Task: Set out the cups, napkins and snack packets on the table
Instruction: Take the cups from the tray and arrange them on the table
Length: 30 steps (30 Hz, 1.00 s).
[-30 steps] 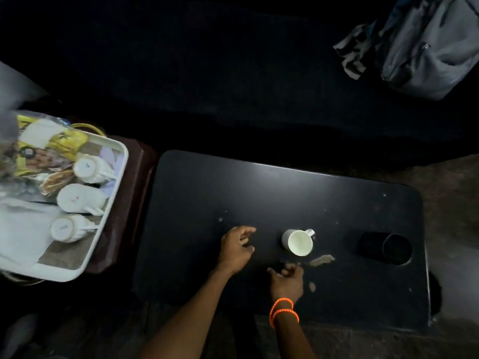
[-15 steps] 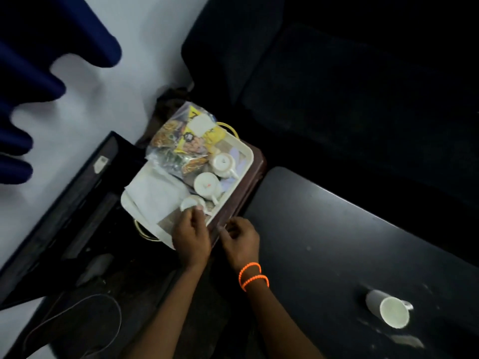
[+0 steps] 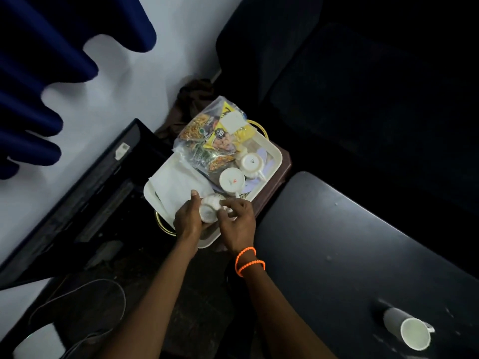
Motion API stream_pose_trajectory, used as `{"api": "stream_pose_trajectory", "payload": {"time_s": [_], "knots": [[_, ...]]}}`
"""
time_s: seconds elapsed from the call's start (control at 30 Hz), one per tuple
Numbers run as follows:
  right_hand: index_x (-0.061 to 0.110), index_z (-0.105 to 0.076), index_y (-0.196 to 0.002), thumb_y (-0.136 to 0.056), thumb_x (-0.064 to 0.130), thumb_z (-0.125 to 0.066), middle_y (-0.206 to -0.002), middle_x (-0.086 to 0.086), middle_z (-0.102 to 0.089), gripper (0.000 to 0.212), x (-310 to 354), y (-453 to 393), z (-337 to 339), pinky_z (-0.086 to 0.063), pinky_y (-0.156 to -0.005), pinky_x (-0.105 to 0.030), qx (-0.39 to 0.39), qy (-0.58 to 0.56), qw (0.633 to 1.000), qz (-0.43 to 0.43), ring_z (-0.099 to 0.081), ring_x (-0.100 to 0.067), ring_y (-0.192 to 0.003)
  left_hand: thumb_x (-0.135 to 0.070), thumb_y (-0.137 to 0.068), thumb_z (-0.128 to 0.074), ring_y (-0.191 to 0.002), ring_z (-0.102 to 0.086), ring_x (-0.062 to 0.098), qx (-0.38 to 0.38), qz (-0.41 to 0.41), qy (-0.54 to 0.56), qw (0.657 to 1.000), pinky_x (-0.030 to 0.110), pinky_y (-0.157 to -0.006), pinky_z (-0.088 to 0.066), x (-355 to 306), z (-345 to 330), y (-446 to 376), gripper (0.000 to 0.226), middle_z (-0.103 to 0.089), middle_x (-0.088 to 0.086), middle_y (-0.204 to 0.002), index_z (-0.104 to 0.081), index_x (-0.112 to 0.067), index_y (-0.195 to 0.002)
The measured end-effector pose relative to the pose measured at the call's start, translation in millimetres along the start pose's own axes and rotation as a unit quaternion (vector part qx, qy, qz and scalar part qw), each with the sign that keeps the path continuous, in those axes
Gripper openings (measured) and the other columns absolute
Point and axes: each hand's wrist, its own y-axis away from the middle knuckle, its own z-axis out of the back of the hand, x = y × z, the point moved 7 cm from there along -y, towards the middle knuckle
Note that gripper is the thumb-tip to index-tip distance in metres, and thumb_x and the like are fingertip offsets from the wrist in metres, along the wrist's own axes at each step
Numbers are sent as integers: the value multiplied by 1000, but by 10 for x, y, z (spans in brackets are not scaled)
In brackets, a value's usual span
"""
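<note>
Dim light covers a dark room with a pale wall at 10 o'clock and blue curtain folds [image 3: 39, 73] hanging over it. At the middle of the view a cream plastic tray [image 3: 272, 156] is seen resting on a brown stool [image 3: 281, 174], just beside the black table [image 3: 350, 255] that fills the 4 o'clock side. Within the tray, a clear bag of snack packets [image 3: 215, 136] is laid at its 12 o'clock end, folded white napkins [image 3: 178, 185] lie toward 9 o'clock, and two white cups are set upside down — one [image 3: 251, 163] at 2 o'clock of the tray, the other [image 3: 231, 181] touching it nearer the hands. A third white cup [image 3: 208, 209] is gripped over the tray's near end: the left hand [image 3: 188, 221] is wrapped around its side with the thumb raised, and the fingers of the right hand [image 3: 237, 224] are curled against its other side. Orange bead bracelets [image 3: 248, 263] are worn on the right wrist. Well apart, at 5 o'clock on the table, a fourth white cup [image 3: 412, 332] is seen standing with its mouth up.
</note>
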Motion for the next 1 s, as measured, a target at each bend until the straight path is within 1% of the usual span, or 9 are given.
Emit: {"api": "stream_pose_trajectory", "payload": {"time_s": [0.1, 0.23, 0.37, 0.43, 0.5, 0.63, 0.77, 0.9, 1.0], "knots": [[16, -78, -83, -81, 22, -82, -107, 4, -59, 8, 48, 66, 132, -54, -84, -26, -41, -64, 997, 19, -65, -9, -97, -74, -79, -55, -102, -72, 24, 4, -90, 8, 996, 46, -87, -60, -16, -1, 226, 41, -77, -5, -99, -75, -39, -89], [19, -71, -73, -70, 32, -91, -107, 5, -57, 24, -37, 156, 484, -53, -72, -19, -113, -113, 987, 19, -65, -7, -88, -57, -82, -69, -110, -70, 31, 83, -146, 43, 985, 55, -95, -57, 68, -243, 512, 38, -75, 7, -112, -69, -27, -104], [21, -66, -94, -67, 22, -93, -112, -9, -64, 38, -355, 211, 914, -62, -84, -38, -136, -219, 965, -42, -73, -23, -96, -42, -84, -77, -119, -69, 34, 236, -78, 86, 965, 47, -101, -55, 261, -740, 725, 52, -73, 14, -125, -65, -13, -126], [18, -60, -108, -67, 9, -92, -111, -13, -69, 52, -543, 227, 1164, -62, -79, -31, -133, -282, 947, -75, -75, -19, -96, -31, -90, -75, -122, -68, 32, 334, -50, 76, 938, 41, -102, -55, 320, -1016, 863, 45, -71, 16, -129, -65, -11, -130], [18, -58, -114, -68, 1, -90, -109, -4, -70, 59, -695, 241, 1447, -59, -76, -23, -130, -290, 944, -89, -74, -11, -93, -17, -93, -73, -125, -65, 35, 400, -16, 54, 915, 42, -107, -52, 387, -1251, 987, 42, -70, 19, -131, -63, -8, -133], [16, -53, -121, -58, 0, -88, -105, -3, -66, 74, -993, 351, 1963, -57, -75, -22, -131, -251, 951, -122, -69, -6, -86, 13, -85, -71, -125, -65, 27, 444, -3, -64, 894, 42, -111, -49, 472, -1671, 1244, 60, -69, 19, -133, -55, 0, -141], [10, -57, -116, -63, -19, -83, -107, -13, -69, 66, -1372, 551, 2492, -58, -77, -26, -166, -180, 960, -134, -67, -18, -87, 24, -70, -77, -121, -66, 27, 474, -75, -218, 850, 38, -108, -50, 614, -2178, 1629, 72, -67, 22, -135, -57, 3, -137], [6, -61, -111, -63, -13, -87, -108, -17, -73, 58, -1792, 891, 2902, -58, -86, -39, -241, -151, 943, -171, -68, -25, -92, 21, -61, -76, -123, -65, 33, 507, -165, -313, 786, 47, -109, -51, 945, -2662, 2043, 70, -68, 17, -129, -65, -2, -126], [9, -61, -107, -62, -16, -86, -104, -12, -73, 57, -2082, 1171, 3139, -59, -77, -23, -313, -166, 915, -195, -68, -21, -88, 7, -57, -77, -115, -69, 27, 536, -221, -354, 734, 44, -103, -54, 1228, -2926, 2343, 64, -71, 8, -120, -71, -10, -118]]}}
